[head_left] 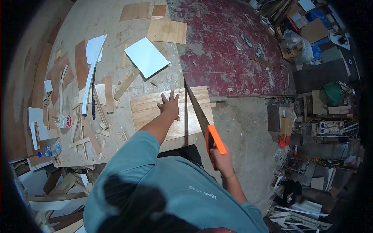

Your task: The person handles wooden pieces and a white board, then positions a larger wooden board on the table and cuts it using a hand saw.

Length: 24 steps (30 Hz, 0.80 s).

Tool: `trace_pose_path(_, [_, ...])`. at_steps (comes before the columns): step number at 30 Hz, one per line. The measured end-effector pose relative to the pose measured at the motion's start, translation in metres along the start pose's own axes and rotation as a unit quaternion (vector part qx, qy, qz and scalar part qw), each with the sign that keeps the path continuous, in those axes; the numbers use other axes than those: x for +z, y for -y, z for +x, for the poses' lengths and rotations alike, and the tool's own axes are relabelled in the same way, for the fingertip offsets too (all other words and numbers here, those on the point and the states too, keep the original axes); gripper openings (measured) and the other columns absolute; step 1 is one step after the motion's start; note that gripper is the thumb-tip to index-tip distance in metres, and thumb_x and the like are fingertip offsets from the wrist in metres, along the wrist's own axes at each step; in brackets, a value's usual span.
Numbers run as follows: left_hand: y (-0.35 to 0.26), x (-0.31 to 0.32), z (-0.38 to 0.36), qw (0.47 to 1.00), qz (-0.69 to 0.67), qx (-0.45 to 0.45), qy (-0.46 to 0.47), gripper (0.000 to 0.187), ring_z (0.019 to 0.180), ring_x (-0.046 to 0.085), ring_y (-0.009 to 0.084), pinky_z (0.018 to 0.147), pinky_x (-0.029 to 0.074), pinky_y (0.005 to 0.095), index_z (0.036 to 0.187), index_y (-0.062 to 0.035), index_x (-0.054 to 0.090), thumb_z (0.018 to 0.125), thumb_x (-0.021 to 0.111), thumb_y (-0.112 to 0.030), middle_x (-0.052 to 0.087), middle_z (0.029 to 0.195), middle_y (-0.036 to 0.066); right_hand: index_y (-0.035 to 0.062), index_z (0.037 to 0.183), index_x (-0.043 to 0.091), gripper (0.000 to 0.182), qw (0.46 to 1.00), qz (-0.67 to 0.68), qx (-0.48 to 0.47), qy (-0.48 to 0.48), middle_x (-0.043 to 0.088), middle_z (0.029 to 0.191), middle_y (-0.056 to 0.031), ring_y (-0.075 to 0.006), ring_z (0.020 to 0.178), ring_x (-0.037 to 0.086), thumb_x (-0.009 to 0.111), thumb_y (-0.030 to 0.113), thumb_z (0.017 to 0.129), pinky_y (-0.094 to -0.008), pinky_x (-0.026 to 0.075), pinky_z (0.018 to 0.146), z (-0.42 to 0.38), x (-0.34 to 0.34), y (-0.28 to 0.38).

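My left hand (169,106) lies flat on a light wooden board (147,110), fingers spread. The board rests on the worktable (95,19), its right part reaching past the table's edge. In my right hand (223,159) is the orange handle of a handsaw (197,108). Its long blade slants across the right part of the board, tip toward the far edge, and a dark shadow line runs beside it. A white panel (147,57) lies just beyond the board, with a small wood offcut (154,83) between them.
Wood strips (108,95), a long white strip (90,79) and a jar (63,121) crowd the table's left side. A plastic bottle (49,150) lies near its front left. Thin wood sheets (167,31) lie at the far end. Boxes and scrap (311,35) line the right side beyond the red floor (229,58).
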<state>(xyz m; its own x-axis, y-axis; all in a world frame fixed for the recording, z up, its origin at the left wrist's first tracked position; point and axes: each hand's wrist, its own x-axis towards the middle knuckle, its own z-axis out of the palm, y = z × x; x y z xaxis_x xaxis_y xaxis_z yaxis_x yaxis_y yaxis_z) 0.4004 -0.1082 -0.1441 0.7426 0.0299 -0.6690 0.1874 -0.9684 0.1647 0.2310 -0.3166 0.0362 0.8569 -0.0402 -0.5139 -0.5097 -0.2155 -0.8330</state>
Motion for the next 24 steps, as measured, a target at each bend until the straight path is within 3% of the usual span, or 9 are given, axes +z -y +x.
trace_pose_path(3, [0.000,0.001,0.001,1.000,0.000,0.003,0.001,0.136,0.142,-0.004,0.0474,0.103,0.029,0.0695,0.152,-0.0332,0.005,0.049,0.094,-0.035,-0.012,0.159,0.000,-0.0004,0.097,0.057,0.021,0.999,-0.006,0.036,-0.003,0.051,0.063,-0.0009,-0.0097,0.047,0.047,0.052,0.002,0.077,-0.0260,0.039,0.043,-0.027,-0.013,0.041])
trace_pose_path(10, [0.005,0.002,0.001,1.000,-0.006,0.023,-0.010,0.137,0.141,-0.003,0.0493,0.100,0.032,0.0693,0.152,-0.0309,0.006,0.047,0.094,-0.035,-0.012,0.159,0.002,0.0034,0.089,0.056,0.010,0.994,-0.075,0.048,0.056,0.051,0.058,-0.0023,-0.0109,0.044,0.048,0.048,0.008,0.085,-0.0257,0.038,0.041,0.028,-0.023,0.104])
trace_pose_path(12, [0.002,-0.007,0.008,1.000,0.005,0.016,0.011,0.138,0.141,-0.003,0.0493,0.099,0.033,0.0696,0.152,-0.0305,0.006,0.046,0.095,-0.034,-0.012,0.159,0.003,0.0036,0.082,0.058,0.015,0.991,-0.128,-0.031,0.011,0.054,0.064,-0.0036,-0.0102,0.054,0.052,0.052,0.016,0.086,-0.0287,0.040,0.049,0.114,0.013,0.071])
trace_pose_path(16, [-0.003,-0.004,0.005,0.999,0.030,-0.008,0.018,0.137,0.142,-0.002,0.0478,0.101,0.031,0.0688,0.152,-0.0338,-0.003,0.053,0.092,-0.037,-0.016,0.159,0.000,0.0005,0.074,0.056,0.021,0.994,-0.051,0.067,0.073,0.052,0.059,-0.0066,-0.0181,0.044,0.048,0.056,0.021,0.079,-0.0355,0.038,0.042,0.274,0.085,0.039])
trace_pose_path(18, [0.001,0.009,0.014,1.000,0.024,-0.007,0.001,0.135,0.142,-0.001,0.0473,0.101,0.031,0.0683,0.151,-0.0357,-0.003,0.054,0.091,-0.037,-0.016,0.159,-0.001,-0.0006,0.075,0.056,0.023,0.995,-0.056,0.063,0.062,0.053,0.059,-0.0071,-0.0181,0.045,0.051,0.057,0.022,0.079,-0.0365,0.039,0.043,0.267,0.094,0.040])
trace_pose_path(20, [-0.001,0.043,0.041,0.999,0.031,-0.013,-0.014,0.134,0.143,-0.001,0.0470,0.101,0.031,0.0690,0.151,-0.0371,-0.002,0.055,0.091,-0.035,-0.015,0.159,-0.001,-0.0022,0.081,0.056,0.023,0.993,-0.102,-0.040,0.044,0.055,0.061,-0.0084,-0.0189,0.045,0.052,0.056,0.021,0.080,-0.0381,0.041,0.044,0.259,0.088,0.019])
trace_pose_path(22, [0.005,0.106,0.079,0.936,0.090,-0.039,-0.338,0.135,0.142,-0.002,0.0477,0.100,0.031,0.0695,0.152,-0.0353,-0.001,0.054,0.092,-0.035,-0.015,0.159,-0.001,-0.0048,0.105,0.058,0.030,0.983,-0.150,-0.102,0.040,0.065,0.085,-0.0154,-0.0269,0.078,0.066,0.054,0.011,0.080,-0.0382,0.052,0.071,0.239,0.084,-0.007])
trace_pose_path(23, [0.004,0.078,0.062,0.935,0.092,-0.038,-0.340,0.135,0.142,-0.002,0.0477,0.100,0.031,0.0695,0.152,-0.0353,-0.001,0.054,0.092,-0.035,-0.015,0.159,-0.001,-0.0039,0.117,0.054,0.040,0.978,-0.128,-0.161,0.035,0.064,0.100,-0.0176,-0.0287,0.095,0.063,0.053,0.008,0.079,-0.0370,0.049,0.083,0.227,0.081,-0.029])
trace_pose_path(24, [0.001,0.025,0.024,0.985,0.058,-0.019,-0.162,0.135,0.142,-0.002,0.0481,0.101,0.031,0.0696,0.152,-0.0343,-0.001,0.054,0.092,-0.035,-0.014,0.159,0.000,-0.0029,0.129,0.050,0.052,0.970,-0.106,-0.219,0.028,0.062,0.116,-0.0198,-0.0305,0.111,0.060,0.052,0.005,0.078,-0.0359,0.046,0.095,0.217,0.079,-0.052])
